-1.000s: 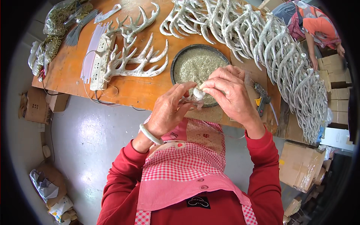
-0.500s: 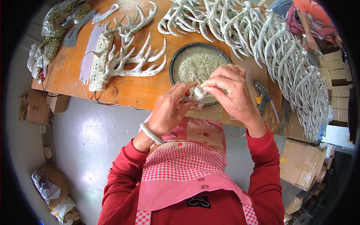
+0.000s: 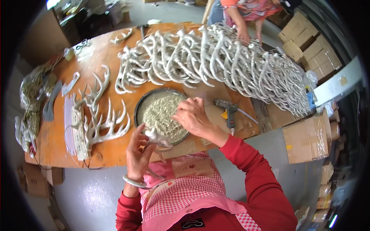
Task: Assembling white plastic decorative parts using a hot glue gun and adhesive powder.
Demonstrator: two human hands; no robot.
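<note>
My left hand [image 3: 139, 153] holds a small silver antler-shaped piece [image 3: 156, 137] just above the near rim of a round dark pan [image 3: 139, 103] filled with pale glitter. My right hand [image 3: 194, 117] is apart from the piece, over the pan's right side, with its fingertips bunched and dipping to the glitter. Whether it pinches any I cannot tell. A white bangle circles my left wrist. Both sleeves are red, over a pink checked apron.
A glue gun [image 3: 230, 112] lies right of the pan on the orange table [image 3: 111, 152]. A long heap of silver antlers [image 3: 216, 57] fills the far side. White antlers [image 3: 101, 119] and a power strip [image 3: 75, 133] lie left. Another person [image 3: 246, 15] works opposite. Cardboard boxes [image 3: 306, 140] stand right.
My right hand has left the small piece and moved to the glitter pan. My left hand alone keeps the piece. The view has tilted up over the table.
</note>
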